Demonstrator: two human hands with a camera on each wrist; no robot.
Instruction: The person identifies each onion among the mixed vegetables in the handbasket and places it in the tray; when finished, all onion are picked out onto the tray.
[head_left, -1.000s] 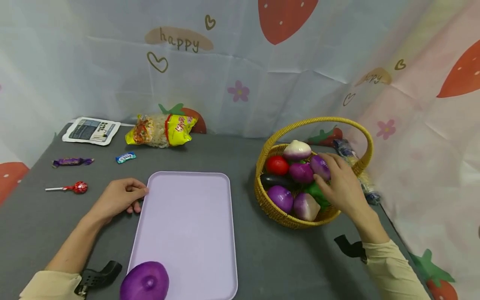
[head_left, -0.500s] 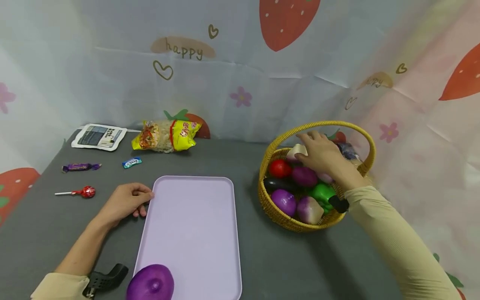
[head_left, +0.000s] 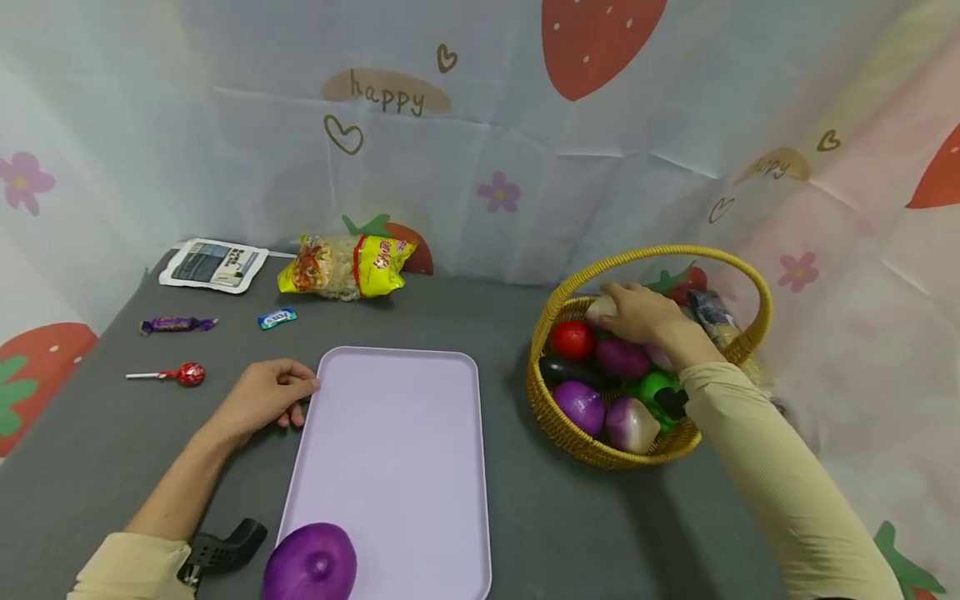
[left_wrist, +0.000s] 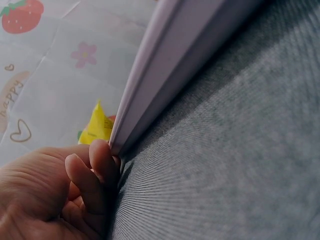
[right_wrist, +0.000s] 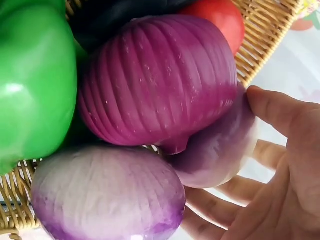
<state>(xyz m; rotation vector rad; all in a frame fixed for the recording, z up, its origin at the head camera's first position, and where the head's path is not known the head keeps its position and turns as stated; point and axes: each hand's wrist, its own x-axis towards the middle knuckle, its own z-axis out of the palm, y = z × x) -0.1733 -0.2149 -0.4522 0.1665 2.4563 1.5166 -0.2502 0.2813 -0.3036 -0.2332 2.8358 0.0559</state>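
At the back of the wicker basket [head_left: 585, 446], my right hand [head_left: 645, 317] reaches under the handle and grips a white-and-purple turnip [right_wrist: 220, 150]. Thumb and fingers lie on opposite sides of it. Beside this turnip is a ridged purple onion [right_wrist: 160, 80], with another pale turnip [right_wrist: 107, 195] and a green bell pepper [right_wrist: 35, 80] close by. My left hand [head_left: 266, 400] pinches the left rim of the lilac tray [head_left: 397, 442], its other fingers loosely curled. A large purple onion [head_left: 313, 562] sits at the tray's near left corner.
A tomato [head_left: 572, 340] and an eggplant [head_left: 570, 371] also lie in the basket. Left of the tray are a lollipop [head_left: 187, 374], a purple-wrapped candy [head_left: 176, 325] and a small blue packet [head_left: 277, 317]. A white pouch [head_left: 213, 265] and a yellow snack bag [head_left: 348, 267] lie behind.
My right hand has moved from the purple vegetable at the basket's right side to the turnip at the back, and closed round it. The left hand stays at the tray; the view shifted slightly.
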